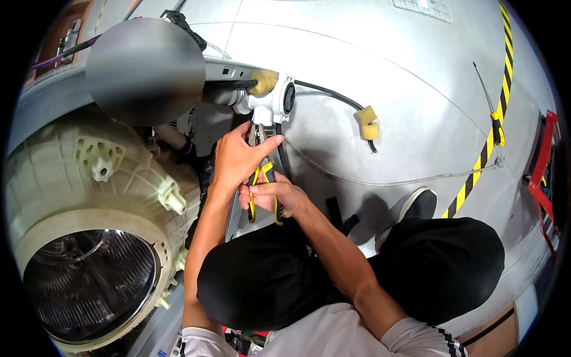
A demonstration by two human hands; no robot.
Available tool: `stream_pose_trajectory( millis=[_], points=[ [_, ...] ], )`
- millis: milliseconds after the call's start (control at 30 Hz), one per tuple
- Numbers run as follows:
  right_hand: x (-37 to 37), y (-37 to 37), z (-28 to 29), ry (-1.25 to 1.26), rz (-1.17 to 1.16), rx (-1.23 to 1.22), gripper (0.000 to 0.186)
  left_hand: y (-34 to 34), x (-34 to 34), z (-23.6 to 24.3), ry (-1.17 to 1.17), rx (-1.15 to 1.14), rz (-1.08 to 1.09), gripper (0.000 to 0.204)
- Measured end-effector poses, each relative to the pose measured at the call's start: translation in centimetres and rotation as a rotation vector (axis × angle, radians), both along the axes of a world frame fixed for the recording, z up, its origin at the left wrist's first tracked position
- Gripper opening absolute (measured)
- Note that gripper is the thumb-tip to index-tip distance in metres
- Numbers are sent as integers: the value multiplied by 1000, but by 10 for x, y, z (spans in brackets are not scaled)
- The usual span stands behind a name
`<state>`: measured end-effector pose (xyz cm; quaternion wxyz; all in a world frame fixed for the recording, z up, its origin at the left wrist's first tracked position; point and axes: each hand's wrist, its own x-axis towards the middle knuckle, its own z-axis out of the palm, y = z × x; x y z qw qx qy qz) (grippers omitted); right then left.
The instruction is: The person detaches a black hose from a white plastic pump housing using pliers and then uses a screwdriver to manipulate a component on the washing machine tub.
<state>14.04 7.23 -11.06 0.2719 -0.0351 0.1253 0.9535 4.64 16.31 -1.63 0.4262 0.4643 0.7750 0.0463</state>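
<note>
My right hand (279, 195) is closed round the yellow-and-black handles of a pair of pliers (266, 172), jaws pointing away from me. Those jaws reach the lower port of a white plastic pump housing (272, 102), which has a round dark opening on its right side. My left hand (238, 156) curls around the jaws just below that port, thumb stretched to the right. What its hidden fingers grip I cannot make out. A dark hose (283, 156) runs down behind the pliers, and a yellow foam block (263, 82) touches the housing's upper left.
A washing machine tub (101, 172) with a metal drum fills the left, under a grey cabinet edge (56, 89). On the floor lie a cable with foam pieces (369, 122), a thin grey hose (380, 182) and a screwdriver (496, 122). A red frame (542, 160) stands far right.
</note>
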Motion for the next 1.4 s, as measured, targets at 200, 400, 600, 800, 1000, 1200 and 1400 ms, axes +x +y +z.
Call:
stream_pose_trajectory(
  millis=[200,400,600,800,1000,1200,1400],
  points=[
    [2,-3,1,-214,-9,13,27,-57,-7,10,155,465,-248,67],
    [-5,-2,2,-80,13,37,24,-160,-16,6,37,459,52,97],
    [-8,1,13,-62,24,-40,20,-154,1,6,59,234,111,129],
    [-14,-6,9,-613,221,161,27,-149,1,10,127,228,4,122],
    [-36,-8,2,-311,-144,191,17,-147,6,14,193,15,72,102],
    [-31,-7,2,-369,-113,240,16,-157,15,-15,226,284,30,101],
    [-28,-3,13,-415,59,242,24,-165,14,-8,326,188,156,92]
  ],
)
